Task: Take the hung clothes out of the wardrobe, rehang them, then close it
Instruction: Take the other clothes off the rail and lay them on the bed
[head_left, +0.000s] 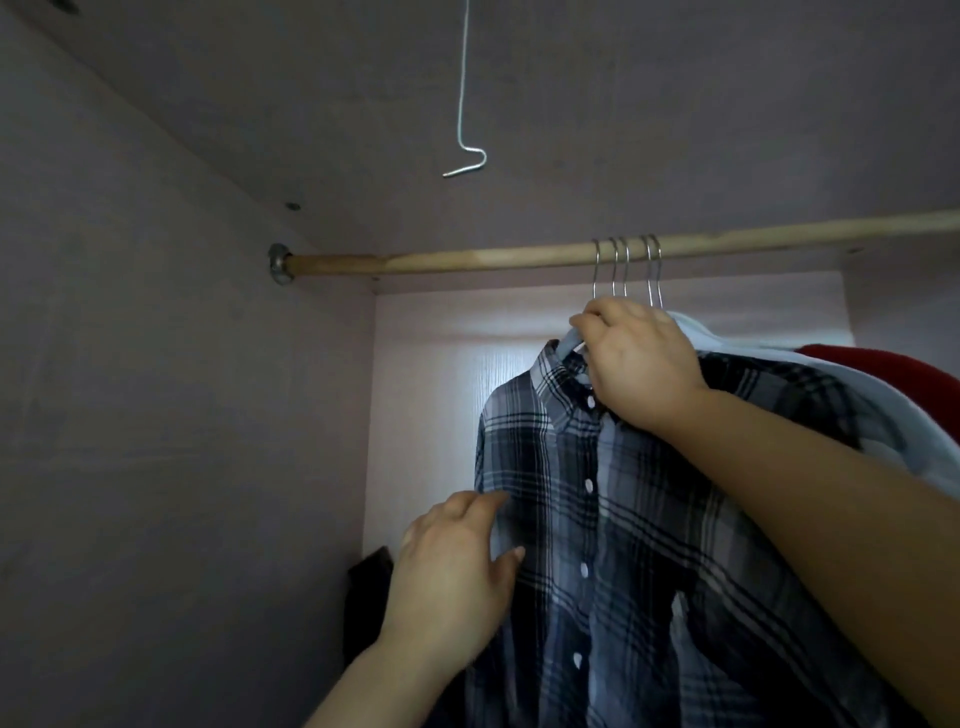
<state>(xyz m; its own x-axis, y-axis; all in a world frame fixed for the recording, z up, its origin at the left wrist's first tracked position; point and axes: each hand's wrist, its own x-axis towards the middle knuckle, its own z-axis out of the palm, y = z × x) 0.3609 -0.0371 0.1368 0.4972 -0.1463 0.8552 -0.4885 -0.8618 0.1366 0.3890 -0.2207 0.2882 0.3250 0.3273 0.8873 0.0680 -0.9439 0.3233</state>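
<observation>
Plaid shirt (597, 493) hangs centre-right of frame, buttoned up, on a pale hanger (569, 340). It's the frontmost of a bunch on the wooden rod (467, 258).

Right hand (639, 364) is at the collar, fingers curled round the hanger's neck just under the metal hooks (626, 270). Left hand (452, 566) is lower centre-left, fingers loose and spread. Its fingertips and thumb touch the shirt's frame-left edge, and I see no fold pinched.

My read on handling:
- **Cloth:** thin woven fabric, light and floppy, no stiffness of its own. All the structure is in the hanger.
- **Where to hold:** I'd take it at the hanger neck, where the right hand already sits, and lift the hook clear of the rod. Pulling on the cloth would likely drag it off the hanger shoulders, though the buttoned front should help it stay put.
- **Risk:** the hooks are packed tight, so snagging a neighbour is the main worry.
- **Left hand:** best used to steady the body of the shirt.

Behind the shirt there's a pale garment (727, 343), then a red one (883, 374) at the right edge.

What I can't make out:
- **Hooks:** the right hand covers where they meet the hangers, so I can't tell which one is the shirt's.
- **Cut off:** the shirt hem runs out at frame bottom and the rod at frame right.
- **Dark object (369, 587):** low left beside the left hand, unidentifiable.
- **Bent wire hook (465, 156):** dangles upper centre, with its top out of frame.
- **Wardrobe door:** none in view.
</observation>
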